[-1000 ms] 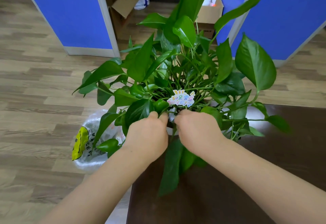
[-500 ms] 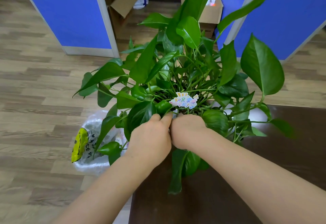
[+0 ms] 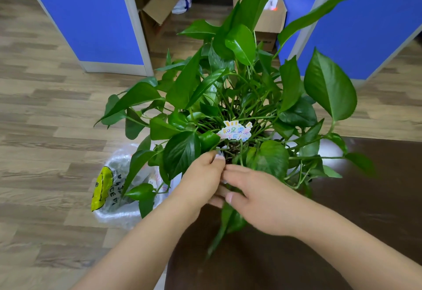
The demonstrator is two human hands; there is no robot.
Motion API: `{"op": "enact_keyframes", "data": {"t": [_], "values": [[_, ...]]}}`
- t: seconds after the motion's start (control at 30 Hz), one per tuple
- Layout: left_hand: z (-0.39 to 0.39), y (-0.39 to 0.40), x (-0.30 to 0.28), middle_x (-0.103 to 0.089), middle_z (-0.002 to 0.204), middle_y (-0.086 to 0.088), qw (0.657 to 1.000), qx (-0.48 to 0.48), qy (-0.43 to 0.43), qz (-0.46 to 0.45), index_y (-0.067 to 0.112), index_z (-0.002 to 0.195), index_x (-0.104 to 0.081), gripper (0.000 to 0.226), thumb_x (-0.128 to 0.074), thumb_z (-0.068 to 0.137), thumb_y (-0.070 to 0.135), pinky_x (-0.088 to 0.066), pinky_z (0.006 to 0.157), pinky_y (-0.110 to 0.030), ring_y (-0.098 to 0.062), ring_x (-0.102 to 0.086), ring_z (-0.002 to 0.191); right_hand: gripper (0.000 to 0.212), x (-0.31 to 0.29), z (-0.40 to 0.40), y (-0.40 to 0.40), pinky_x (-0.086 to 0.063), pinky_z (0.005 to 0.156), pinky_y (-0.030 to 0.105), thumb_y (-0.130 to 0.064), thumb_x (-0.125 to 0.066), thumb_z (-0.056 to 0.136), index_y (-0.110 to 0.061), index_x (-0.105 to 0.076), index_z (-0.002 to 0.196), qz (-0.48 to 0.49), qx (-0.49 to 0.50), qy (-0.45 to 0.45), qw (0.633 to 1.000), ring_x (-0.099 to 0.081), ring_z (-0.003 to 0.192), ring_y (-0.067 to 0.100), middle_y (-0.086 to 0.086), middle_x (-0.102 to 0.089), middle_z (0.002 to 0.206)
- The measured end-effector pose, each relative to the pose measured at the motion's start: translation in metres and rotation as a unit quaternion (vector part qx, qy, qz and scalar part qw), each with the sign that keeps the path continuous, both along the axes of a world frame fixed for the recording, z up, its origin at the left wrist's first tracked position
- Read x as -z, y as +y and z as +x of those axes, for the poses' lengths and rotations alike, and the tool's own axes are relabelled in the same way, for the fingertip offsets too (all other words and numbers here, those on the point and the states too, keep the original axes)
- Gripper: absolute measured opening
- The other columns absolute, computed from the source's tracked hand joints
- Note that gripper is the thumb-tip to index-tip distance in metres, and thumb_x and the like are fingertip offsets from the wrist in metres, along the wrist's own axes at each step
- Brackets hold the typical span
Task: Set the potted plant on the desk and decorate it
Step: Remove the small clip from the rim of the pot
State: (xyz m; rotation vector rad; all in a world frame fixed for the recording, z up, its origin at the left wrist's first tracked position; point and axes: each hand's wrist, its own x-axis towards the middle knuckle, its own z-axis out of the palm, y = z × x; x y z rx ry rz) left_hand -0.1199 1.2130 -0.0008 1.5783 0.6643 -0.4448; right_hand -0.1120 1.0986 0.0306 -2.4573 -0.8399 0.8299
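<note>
A potted plant (image 3: 230, 98) with broad green leaves stands on the near left corner of the dark brown desk (image 3: 356, 225). Leaves and my hands hide its pot. A small colourful paper tag (image 3: 235, 131) stands upright among the stems at the plant's middle. Just below the tag, my left hand (image 3: 201, 180) has its thumb and forefinger pinched together at the stem bases; I cannot see whether they hold anything. My right hand (image 3: 258, 196) lies beside it with fingers stretched out and apart, their tips tucked under my left hand, holding nothing.
On the wooden floor to the desk's left lies a clear plastic bag (image 3: 118, 189) with a yellow label. Two open cardboard boxes (image 3: 159, 9) (image 3: 271, 18) sit between blue partition panels (image 3: 86, 15) behind the plant.
My right hand has drawn back from the tag's base and spread its fingers. My left hand stays pinched near the stems. The tag stands on its own.
</note>
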Motion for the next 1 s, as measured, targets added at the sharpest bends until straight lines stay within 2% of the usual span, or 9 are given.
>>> {"op": "enact_keyframes", "data": {"t": [0.07, 0.1, 0.17, 0.23, 0.33, 0.47, 0.6, 0.83, 1.0], "values": [[0.003, -0.002, 0.004, -0.061, 0.102, -0.009, 0.998, -0.053, -0.001, -0.032, 0.015, 0.133, -0.049, 0.04, -0.044, 0.093, 0.014, -0.055, 0.07, -0.034, -0.021, -0.064, 0.085, 0.031, 0.004, -0.003, 0.0, -0.039, 0.106, 0.037, -0.014, -0.04, 0.093, -0.011, -0.058, 0.119, 0.022, -0.012, 0.038, 0.999, -0.047, 0.124, 0.019, -0.003, -0.05, 0.134], [0.004, -0.002, 0.004, -0.06, 0.109, -0.014, 0.997, -0.073, -0.002, -0.034, 0.014, 0.135, -0.048, 0.044, -0.045, 0.091, 0.007, -0.053, 0.071, -0.033, -0.023, -0.061, 0.086, 0.032, 0.007, -0.003, 0.001, -0.041, 0.104, 0.038, -0.012, -0.04, 0.093, -0.01, -0.061, 0.116, 0.039, 0.005, 0.051, 0.998, -0.051, 0.121, 0.02, -0.001, -0.055, 0.13], [0.007, -0.003, 0.003, -0.06, 0.113, -0.023, 0.995, -0.098, -0.007, -0.028, 0.013, 0.137, -0.045, 0.052, -0.042, 0.088, -0.004, -0.052, 0.062, -0.03, -0.019, -0.057, 0.071, 0.031, 0.012, 0.001, 0.003, -0.047, 0.097, 0.037, -0.009, -0.041, 0.091, -0.01, -0.068, 0.107, 0.089, 0.091, 0.052, 0.991, -0.059, 0.109, 0.021, 0.005, -0.066, 0.115], [0.008, -0.004, 0.004, -0.061, 0.099, -0.02, 0.995, -0.101, -0.004, -0.011, 0.014, 0.139, -0.042, 0.058, -0.038, 0.086, -0.011, -0.053, 0.059, -0.031, -0.018, -0.054, 0.062, 0.033, 0.012, 0.005, 0.004, -0.051, 0.085, 0.028, -0.01, -0.041, 0.091, -0.013, -0.071, 0.105, 0.102, 0.185, 0.025, 0.977, -0.063, 0.094, 0.016, 0.005, -0.069, 0.106], [0.004, -0.006, 0.005, -0.064, 0.1, -0.018, 0.995, -0.078, -0.016, 0.062, 0.015, 0.139, -0.043, 0.058, -0.037, 0.086, -0.009, -0.056, 0.069, -0.04, -0.029, -0.06, 0.073, 0.038, 0.015, 0.009, 0.009, -0.045, 0.096, 0.027, -0.011, -0.039, 0.092, -0.016, -0.059, 0.124, 0.036, 0.214, -0.01, 0.976, -0.056, 0.115, 0.019, 0.003, -0.058, 0.13], [0.001, -0.01, 0.004, -0.064, 0.119, -0.024, 0.988, -0.055, -0.035, 0.142, 0.013, 0.137, -0.046, 0.053, -0.038, 0.088, -0.005, -0.05, 0.094, -0.043, -0.039, -0.06, 0.109, 0.046, 0.024, 0.018, 0.028, -0.043, 0.098, 0.037, -0.012, -0.041, 0.091, -0.015, -0.04, 0.137, -0.106, 0.102, -0.009, 0.989, -0.049, 0.123, 0.031, -0.002, -0.026, 0.152], [0.0, -0.007, 0.01, -0.064, 0.118, -0.025, 0.987, -0.074, -0.037, 0.139, 0.015, 0.137, -0.048, 0.05, -0.042, 0.089, 0.0, -0.051, 0.092, -0.05, -0.041, -0.062, 0.108, 0.057, 0.032, 0.031, 0.042, -0.045, 0.092, 0.039, -0.01, -0.049, 0.088, -0.019, -0.031, 0.142, -0.182, 0.058, 0.009, 0.982, -0.048, 0.124, 0.034, 0.004, -0.023, 0.15], [-0.001, -0.004, 0.013, -0.064, 0.117, -0.021, 0.988, -0.062, -0.038, 0.136, 0.018, 0.137, -0.047, 0.052, -0.036, 0.09, -0.001, -0.049, 0.075, -0.033, -0.042, -0.061, 0.106, 0.065, 0.04, 0.042, 0.052, -0.045, 0.099, 0.041, -0.013, -0.053, 0.087, -0.026, -0.025, 0.144, -0.205, 0.075, 0.044, 0.975, -0.043, 0.13, 0.034, 0.008, -0.018, 0.153], [-0.002, -0.002, 0.012, -0.064, 0.118, -0.018, 0.989, -0.064, -0.036, 0.126, 0.02, 0.137, -0.047, 0.054, -0.035, 0.089, -0.002, -0.048, 0.073, -0.034, -0.039, -0.061, 0.099, 0.046, 0.047, 0.045, 0.052, -0.046, 0.095, 0.037, -0.017, -0.049, 0.09, -0.015, -0.042, 0.135, -0.152, 0.107, 0.036, 0.982, -0.051, 0.122, 0.032, 0.01, -0.04, 0.141]]}}
